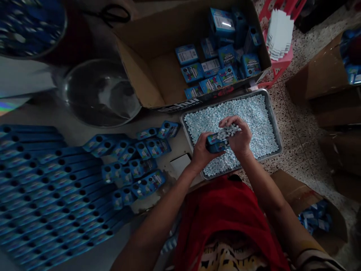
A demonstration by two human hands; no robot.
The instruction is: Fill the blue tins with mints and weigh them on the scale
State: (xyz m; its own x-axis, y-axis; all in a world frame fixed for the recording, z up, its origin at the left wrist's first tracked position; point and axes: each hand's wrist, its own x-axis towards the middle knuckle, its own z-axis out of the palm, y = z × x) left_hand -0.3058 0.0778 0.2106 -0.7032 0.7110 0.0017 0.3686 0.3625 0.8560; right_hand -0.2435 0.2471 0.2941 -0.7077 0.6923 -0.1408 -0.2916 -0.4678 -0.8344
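Over one metal tray of pale pellets, too many to count, we list two hands. Left hand, one: grip clamped on at least one blue box; whether a second lies against it, we cannot tell. Right hand, one: grip curled around a handful of the same pellets, close against the end of that box. Just beyond the tray we count one open carton, holding at least twelve printed packs. On the tabletop to the left: one flat white piece; one loose group of holed packs, more than a dozen; one metal bowl; one large bank of stacked blue packs, beyond our count. Farther right, one red stool bears one stack of white cards.
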